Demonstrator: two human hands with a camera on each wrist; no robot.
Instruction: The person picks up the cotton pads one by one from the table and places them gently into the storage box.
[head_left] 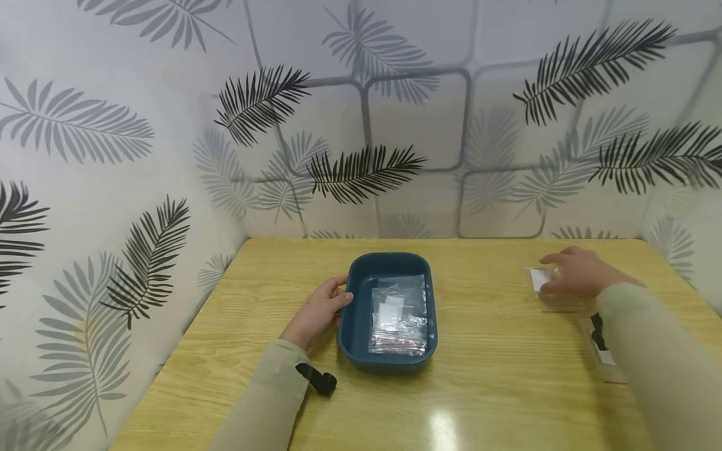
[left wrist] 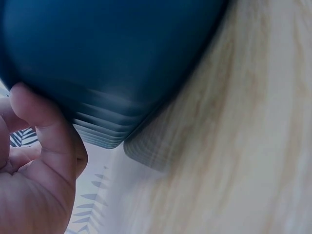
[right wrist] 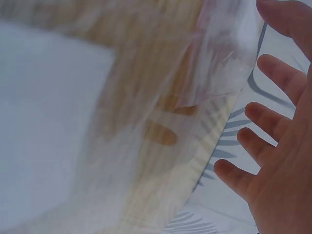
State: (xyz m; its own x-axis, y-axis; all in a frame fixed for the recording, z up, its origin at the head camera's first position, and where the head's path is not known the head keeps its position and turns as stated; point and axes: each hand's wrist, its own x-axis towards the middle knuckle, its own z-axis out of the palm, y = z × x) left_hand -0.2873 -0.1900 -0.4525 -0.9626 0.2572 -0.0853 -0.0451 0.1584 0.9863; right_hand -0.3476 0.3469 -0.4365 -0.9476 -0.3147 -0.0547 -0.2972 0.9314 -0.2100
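Observation:
My left hand (head_left: 317,311) grips the left side of a dark blue plastic bin (head_left: 389,366), thumb over the rim. In the left wrist view the curled fingers (left wrist: 48,131) lie against the bin's ribbed outer wall (left wrist: 97,122). Inside the bin lie several clear zip bags (head_left: 398,316) with white inserts. At the right of the table, my right hand (head_left: 583,274) is over a clear plastic bag (head_left: 564,305) with a white card (head_left: 539,279). The right wrist view shows that hand's fingers (right wrist: 273,119) spread beside the clear plastic (right wrist: 226,53).
Another clear bag with a white insert (head_left: 606,357) lies partly hidden under my right forearm. The wooden table (head_left: 496,363) meets a leaf-patterned wall covering (head_left: 417,138) at its back edge and at the left. A black strap (head_left: 317,379) hangs from my left wrist.

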